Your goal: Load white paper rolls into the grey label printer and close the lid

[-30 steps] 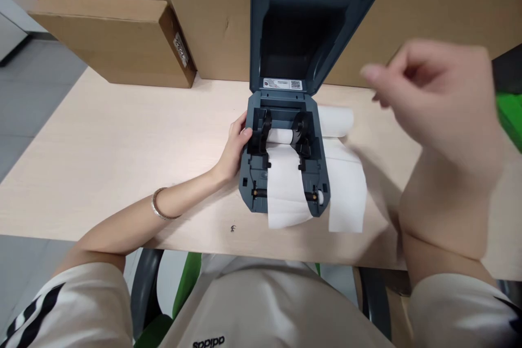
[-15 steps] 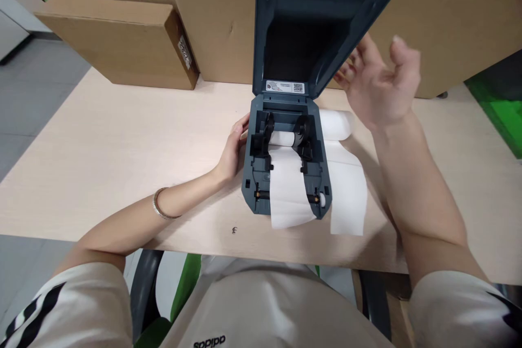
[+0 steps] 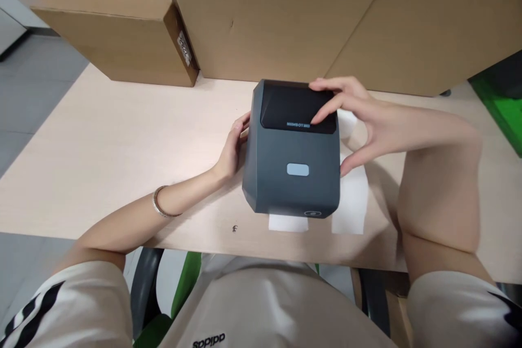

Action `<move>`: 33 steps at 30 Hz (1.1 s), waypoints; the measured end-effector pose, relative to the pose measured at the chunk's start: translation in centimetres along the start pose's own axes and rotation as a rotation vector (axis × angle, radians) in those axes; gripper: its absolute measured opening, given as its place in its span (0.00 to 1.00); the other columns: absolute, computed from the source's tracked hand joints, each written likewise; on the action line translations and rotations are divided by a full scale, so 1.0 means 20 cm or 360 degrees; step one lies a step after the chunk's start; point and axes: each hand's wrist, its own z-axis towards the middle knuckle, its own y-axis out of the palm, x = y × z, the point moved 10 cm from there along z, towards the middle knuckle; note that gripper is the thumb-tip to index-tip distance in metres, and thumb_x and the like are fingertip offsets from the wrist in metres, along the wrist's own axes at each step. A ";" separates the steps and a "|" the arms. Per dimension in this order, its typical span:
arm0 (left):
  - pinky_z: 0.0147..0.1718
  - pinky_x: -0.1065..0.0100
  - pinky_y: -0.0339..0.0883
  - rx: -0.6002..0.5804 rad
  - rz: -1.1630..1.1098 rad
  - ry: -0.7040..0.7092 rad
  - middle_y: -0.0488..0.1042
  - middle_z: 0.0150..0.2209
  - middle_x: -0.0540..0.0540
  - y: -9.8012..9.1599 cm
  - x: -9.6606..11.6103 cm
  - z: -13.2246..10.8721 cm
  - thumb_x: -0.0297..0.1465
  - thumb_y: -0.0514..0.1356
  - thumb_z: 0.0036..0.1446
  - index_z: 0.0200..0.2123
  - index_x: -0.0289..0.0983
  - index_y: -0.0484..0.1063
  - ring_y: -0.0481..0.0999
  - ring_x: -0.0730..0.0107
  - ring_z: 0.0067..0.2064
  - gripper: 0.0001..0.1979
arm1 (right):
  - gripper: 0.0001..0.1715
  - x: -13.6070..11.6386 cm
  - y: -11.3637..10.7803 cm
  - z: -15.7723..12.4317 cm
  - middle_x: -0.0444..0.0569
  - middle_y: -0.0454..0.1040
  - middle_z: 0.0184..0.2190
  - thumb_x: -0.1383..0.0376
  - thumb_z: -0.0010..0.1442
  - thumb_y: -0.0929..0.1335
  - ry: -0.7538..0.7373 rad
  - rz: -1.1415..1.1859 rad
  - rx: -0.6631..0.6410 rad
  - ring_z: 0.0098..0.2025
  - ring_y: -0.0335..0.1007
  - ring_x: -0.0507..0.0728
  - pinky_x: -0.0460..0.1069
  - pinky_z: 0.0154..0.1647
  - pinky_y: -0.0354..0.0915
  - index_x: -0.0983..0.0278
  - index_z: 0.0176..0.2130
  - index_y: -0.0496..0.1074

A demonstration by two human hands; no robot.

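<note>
A dark grey label printer (image 3: 293,190) stands on the table with its lid down, a black window (image 3: 285,106) and a pale blue button (image 3: 298,169) on top. My left hand (image 3: 233,147) lies against the printer's left side, its fingers stretched out and partly hidden behind the body. Across the lid's right half reaches my right hand (image 3: 354,114), fingers spread on the window and thumb at the right side. A white paper strip (image 3: 288,222) sticks out under the front edge. Further white paper (image 3: 354,196) lies to the right, partly covered by the printer and my right hand.
Behind the printer stands a large cardboard box (image 3: 261,22). A smaller cardboard box (image 3: 122,43) sits at the back left. The pale wooden table (image 3: 122,136) ends just in front of me, and a green and black object (image 3: 501,103) is at the right.
The printer's lid has swung down and shut, hiding the paper roll inside. My right hand has come down and forward onto the lid. My left hand has stayed at the side.
</note>
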 end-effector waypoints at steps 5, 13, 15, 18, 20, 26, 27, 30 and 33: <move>0.73 0.43 0.72 0.0054 0.0039 -0.0011 0.80 0.69 0.46 -0.02 0.00 0.00 0.58 0.53 0.73 0.65 0.48 0.75 0.77 0.46 0.73 0.29 | 0.34 0.00 0.04 -0.02 0.57 0.51 0.84 0.41 0.68 0.76 -0.0028 -0.0076 0.0023 0.87 0.43 0.78 0.72 0.77 0.63 0.62 0.59 0.77; 0.77 0.41 0.68 0.0047 0.0071 0.0001 0.78 0.71 0.45 -0.01 0.02 0.00 0.56 0.54 0.73 0.63 0.48 0.76 0.75 0.46 0.75 0.28 | 0.28 -0.26 -0.06 -0.07 0.54 0.66 0.78 0.41 0.79 0.66 0.0025 -0.0268 0.0030 0.79 0.66 0.72 0.68 0.71 0.74 0.53 0.63 0.81; 0.77 0.41 0.68 0.0096 0.0058 -0.0006 0.79 0.70 0.47 -0.03 0.02 0.00 0.54 0.56 0.73 0.61 0.47 0.77 0.76 0.46 0.74 0.25 | 0.23 -0.40 -0.10 -0.08 0.54 0.78 0.62 0.46 0.82 0.64 0.0016 -0.0389 0.0156 0.62 0.80 0.64 0.59 0.58 0.80 0.51 0.60 0.83; 0.78 0.41 0.68 0.0149 0.0054 0.0002 0.80 0.69 0.48 -0.04 0.02 0.00 0.52 0.57 0.73 0.59 0.47 0.77 0.75 0.45 0.74 0.22 | 0.28 -0.54 -0.14 -0.11 0.49 0.71 0.32 0.53 0.85 0.58 0.0151 -0.0651 0.0440 0.33 0.71 0.57 0.55 0.36 0.69 0.54 0.53 0.85; 0.78 0.41 0.68 0.0159 0.0060 0.0012 0.82 0.67 0.49 -0.04 0.03 0.00 0.52 0.57 0.73 0.59 0.47 0.77 0.76 0.46 0.73 0.22 | 0.32 -0.57 -0.14 -0.13 0.44 0.64 0.22 0.53 0.86 0.56 0.0262 -0.0645 0.0618 0.25 0.62 0.56 0.55 0.32 0.63 0.53 0.49 0.86; 0.76 0.43 0.70 0.0126 0.0058 0.0002 0.82 0.68 0.48 -0.02 0.04 -0.01 0.53 0.54 0.74 0.61 0.46 0.76 0.76 0.47 0.73 0.24 | 0.19 -0.59 0.01 -0.04 0.37 0.68 0.20 0.63 0.80 0.68 0.0049 -0.0611 0.0413 0.20 0.57 0.50 0.53 0.26 0.54 0.59 0.39 0.85; 0.75 0.43 0.71 0.0129 0.0061 0.0014 0.82 0.67 0.47 -0.02 0.04 -0.01 0.52 0.55 0.74 0.61 0.46 0.76 0.77 0.47 0.72 0.24 | 0.22 -0.58 0.04 -0.02 0.37 0.67 0.19 0.65 0.78 0.69 0.0058 -0.0623 0.0329 0.20 0.57 0.49 0.53 0.25 0.53 0.60 0.31 0.82; 0.73 0.44 0.73 0.0154 0.0050 0.0035 0.83 0.65 0.46 -0.03 0.04 -0.01 0.52 0.56 0.73 0.58 0.45 0.77 0.79 0.48 0.70 0.23 | 0.33 -0.57 0.09 0.00 0.39 0.59 0.15 0.65 0.77 0.68 0.0183 -0.0829 0.0261 0.19 0.51 0.51 0.53 0.24 0.47 0.61 0.19 0.67; 0.74 0.48 0.71 0.0201 0.0030 0.0061 0.82 0.65 0.47 -0.05 0.03 -0.01 0.51 0.59 0.73 0.54 0.45 0.79 0.77 0.49 0.71 0.20 | 0.35 -0.60 0.09 0.01 0.40 0.57 0.14 0.64 0.77 0.67 0.0228 -0.0994 0.0349 0.18 0.48 0.51 0.53 0.22 0.43 0.61 0.17 0.62</move>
